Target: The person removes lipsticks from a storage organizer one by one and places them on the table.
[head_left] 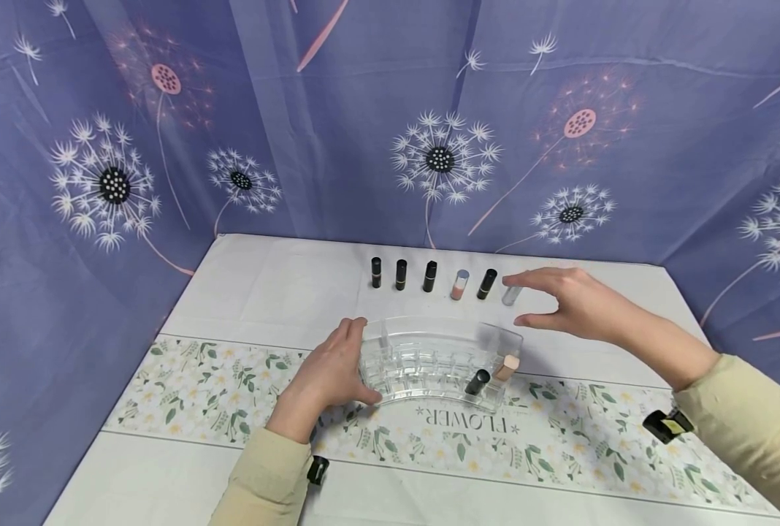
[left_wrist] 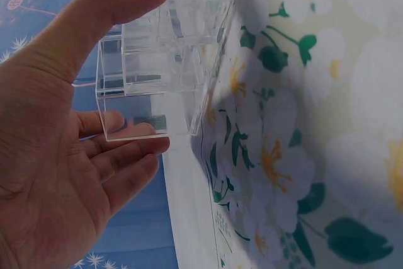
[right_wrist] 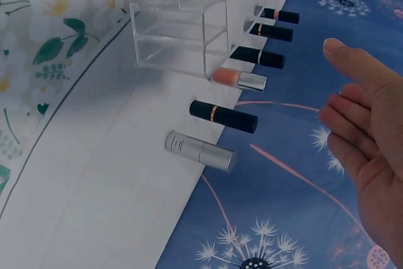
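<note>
A clear acrylic lipstick organizer (head_left: 423, 361), curved and divided into small slots, stands on the table. My left hand (head_left: 327, 365) grips its left end, with the thumb at the front and the fingers behind; the left wrist view shows this hand (left_wrist: 69, 137) around the clear wall (left_wrist: 135, 118). Two lipsticks stand in the organizer's right part, a black one (head_left: 478, 382) and a beige-pink one (head_left: 507, 367). My right hand (head_left: 580, 303), thumb and fingers spread apart, hovers beside an upright silver lipstick tube (right_wrist: 200, 151). Nothing is between its fingers.
Behind the organizer, several lipsticks stand in a row: black ones (head_left: 376, 272) and a pink one with a silver cap (head_left: 459, 285). A floral runner printed FLOWER (head_left: 232, 391) crosses the white tablecloth (head_left: 252, 292). A blue-purple dandelion curtain (head_left: 337, 146) hangs behind the table.
</note>
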Demonstrator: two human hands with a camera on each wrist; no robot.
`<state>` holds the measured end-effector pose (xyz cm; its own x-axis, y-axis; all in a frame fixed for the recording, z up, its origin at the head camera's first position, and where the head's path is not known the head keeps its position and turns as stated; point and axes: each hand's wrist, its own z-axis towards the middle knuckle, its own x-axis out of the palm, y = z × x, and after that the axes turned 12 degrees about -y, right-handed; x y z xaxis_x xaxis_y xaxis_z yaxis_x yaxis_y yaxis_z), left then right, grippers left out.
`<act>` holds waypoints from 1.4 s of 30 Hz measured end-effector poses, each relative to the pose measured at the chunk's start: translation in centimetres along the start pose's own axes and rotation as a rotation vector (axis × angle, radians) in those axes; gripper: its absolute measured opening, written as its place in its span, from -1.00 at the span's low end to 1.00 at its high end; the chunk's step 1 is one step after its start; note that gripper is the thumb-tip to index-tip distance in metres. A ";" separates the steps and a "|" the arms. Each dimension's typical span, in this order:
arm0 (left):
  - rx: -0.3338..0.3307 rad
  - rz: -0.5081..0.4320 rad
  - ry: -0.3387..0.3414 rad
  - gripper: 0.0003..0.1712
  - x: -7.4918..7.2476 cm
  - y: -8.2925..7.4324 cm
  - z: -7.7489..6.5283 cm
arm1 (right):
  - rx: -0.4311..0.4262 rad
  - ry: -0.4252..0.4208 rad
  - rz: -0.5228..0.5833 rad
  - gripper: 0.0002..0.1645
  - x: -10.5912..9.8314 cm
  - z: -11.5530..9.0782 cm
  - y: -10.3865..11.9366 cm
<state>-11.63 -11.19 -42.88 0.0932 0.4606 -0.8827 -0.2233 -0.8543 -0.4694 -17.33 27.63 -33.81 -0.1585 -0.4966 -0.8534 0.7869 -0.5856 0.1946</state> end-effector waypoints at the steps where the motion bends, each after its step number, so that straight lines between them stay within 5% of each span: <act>1: 0.001 0.001 -0.001 0.46 0.0 0.0 0.0 | 0.002 0.004 0.002 -0.27 0.0 0.0 0.1; 27: -0.003 0.000 -0.001 0.48 0.0 0.1 0.1 | -0.034 0.062 0.067 -0.28 1.7 -0.7 3.0; 42: 0.004 0.000 -0.012 0.48 0.1 0.2 0.2 | 0.022 0.157 0.104 -0.28 3.1 -1.5 4.5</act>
<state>-11.84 -11.24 -43.03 0.0820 0.4637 -0.8822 -0.2276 -0.8531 -0.4696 -13.41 24.43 -36.35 0.0193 -0.4498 -0.8929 0.7804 -0.5515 0.2947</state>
